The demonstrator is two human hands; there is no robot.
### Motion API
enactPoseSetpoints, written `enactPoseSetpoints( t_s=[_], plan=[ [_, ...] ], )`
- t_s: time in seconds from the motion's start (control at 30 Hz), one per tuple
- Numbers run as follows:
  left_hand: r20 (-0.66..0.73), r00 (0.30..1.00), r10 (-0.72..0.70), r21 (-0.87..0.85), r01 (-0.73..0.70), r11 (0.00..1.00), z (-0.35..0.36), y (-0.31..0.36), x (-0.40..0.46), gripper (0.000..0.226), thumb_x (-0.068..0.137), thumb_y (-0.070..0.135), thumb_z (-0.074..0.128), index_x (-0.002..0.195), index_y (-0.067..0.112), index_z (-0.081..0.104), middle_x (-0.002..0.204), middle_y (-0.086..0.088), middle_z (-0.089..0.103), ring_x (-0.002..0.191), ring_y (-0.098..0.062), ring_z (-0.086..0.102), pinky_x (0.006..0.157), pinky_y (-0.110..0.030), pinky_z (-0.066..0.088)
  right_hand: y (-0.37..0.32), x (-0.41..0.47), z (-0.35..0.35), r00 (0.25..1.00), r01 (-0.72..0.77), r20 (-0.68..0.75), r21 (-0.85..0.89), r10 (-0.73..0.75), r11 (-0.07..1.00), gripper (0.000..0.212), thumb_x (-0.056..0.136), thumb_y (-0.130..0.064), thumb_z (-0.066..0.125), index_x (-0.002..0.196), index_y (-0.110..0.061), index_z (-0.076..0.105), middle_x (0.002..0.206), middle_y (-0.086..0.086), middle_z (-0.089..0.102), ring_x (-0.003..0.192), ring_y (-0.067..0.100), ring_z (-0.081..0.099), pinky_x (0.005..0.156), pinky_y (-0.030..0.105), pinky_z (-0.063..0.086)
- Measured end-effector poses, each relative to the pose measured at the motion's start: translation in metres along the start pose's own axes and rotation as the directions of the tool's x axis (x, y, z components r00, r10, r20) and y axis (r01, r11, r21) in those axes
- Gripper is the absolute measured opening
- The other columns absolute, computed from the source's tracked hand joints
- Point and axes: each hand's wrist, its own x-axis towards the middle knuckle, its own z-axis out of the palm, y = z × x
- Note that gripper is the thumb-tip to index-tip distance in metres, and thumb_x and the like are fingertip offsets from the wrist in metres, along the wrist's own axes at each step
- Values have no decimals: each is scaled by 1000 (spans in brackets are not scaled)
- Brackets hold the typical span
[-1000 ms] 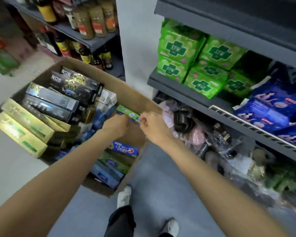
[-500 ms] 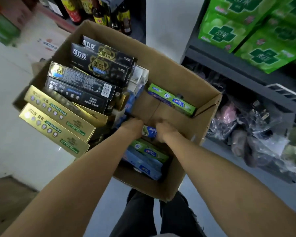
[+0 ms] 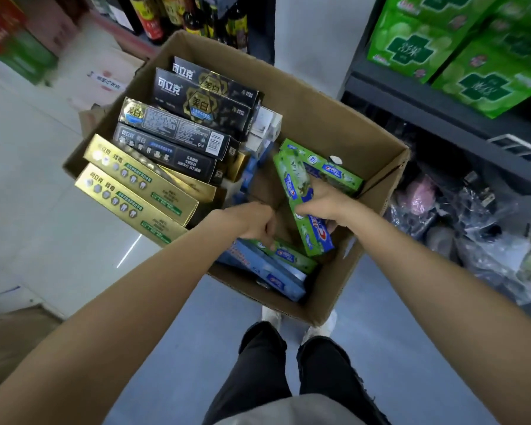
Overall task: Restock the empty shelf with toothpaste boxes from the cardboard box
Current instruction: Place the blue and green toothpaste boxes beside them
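Note:
An open cardboard box (image 3: 344, 124) stands on the floor in front of me, full of toothpaste boxes. Black ones (image 3: 203, 99) and gold ones (image 3: 135, 191) are stacked on its left side. My right hand (image 3: 322, 204) grips a green toothpaste box (image 3: 292, 182), tilted up above the box's bare bottom. Another green box (image 3: 334, 173) leans on the far wall. My left hand (image 3: 255, 222) reaches down with curled fingers onto a green box (image 3: 288, 256) lying over blue boxes (image 3: 267, 271) at the near wall; whether it grips that box is unclear.
A dark shelf unit (image 3: 442, 111) stands on the right with green packs (image 3: 460, 50) on top and plastic-wrapped goods (image 3: 478, 216) below. Bottles (image 3: 178, 16) line a shelf behind the cardboard box. My legs (image 3: 288, 378) and shoes are just below the box on the grey floor.
My right hand has lifted a green toothpaste box up out of the pile and tilted it. My left hand has shifted slightly down onto the green box near the front wall.

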Motion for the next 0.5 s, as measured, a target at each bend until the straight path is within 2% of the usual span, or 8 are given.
enactPoseSetpoints(
  t_s=[0.07,0.1,0.17,0.27,0.3,0.37,0.43,0.5],
  plan=[
    [112,993,19,58,-26,998,5,2,-5,61,72,47,77,123,19,60,121,-2,54,114,-22,50,92,-33,45,2,-4,3,997,-10,-80,146,22,989,37,74,-18,69,104,-14,47,98,8,63,80,28,67,52,39,57],
    [141,990,16,150,-37,988,8,3,-7,66,70,50,77,127,23,58,125,-2,49,117,-23,45,92,-34,43,3,-6,3,996,-17,-82,207,35,978,43,73,-17,69,109,-11,46,98,10,65,79,27,68,51,39,57],
    [123,992,14,353,-57,934,16,5,-9,65,70,50,76,127,25,57,129,-3,42,123,-25,37,94,-39,39,5,-9,3,998,3,-61,270,14,963,49,74,-17,68,116,-11,43,97,13,67,78,27,69,55,43,59],
    [27,998,57,412,-63,909,28,5,-5,55,72,35,79,120,16,60,128,-5,40,121,-27,38,91,-42,39,8,-17,0,993,83,-108,341,-49,936,47,73,-17,68,113,-13,44,98,8,66,87,25,68,69,43,59],
    [12,998,56,366,-56,929,30,3,-3,55,72,31,80,120,14,60,128,-5,41,118,-27,40,90,-41,40,9,-19,-2,987,121,-141,353,-75,928,45,74,-18,68,112,-13,45,99,7,66,90,23,67,75,41,58],
    [-20,999,28,155,-24,988,28,-4,-3,56,74,28,79,122,13,56,127,-5,44,113,-26,46,89,-37,43,8,-27,-9,968,187,-223,336,-115,923,39,77,-22,66,110,-13,48,100,3,65,91,21,64,82,36,53],
    [-100,995,12,-92,-21,996,21,-7,-7,54,78,28,75,124,11,52,123,-5,49,111,-24,50,89,-32,41,6,-33,-19,945,216,-303,288,-126,933,36,79,-28,63,108,-13,48,92,-1,62,85,21,61,77,34,48],
    [-226,974,-3,-317,-71,946,13,-5,-10,47,83,27,71,120,6,52,115,-8,53,108,-24,52,87,-31,41,7,-38,-30,918,244,-373,264,-135,933,35,80,-31,62,106,-13,47,87,-5,58,82,19,58,72,33,45]
  ],
)
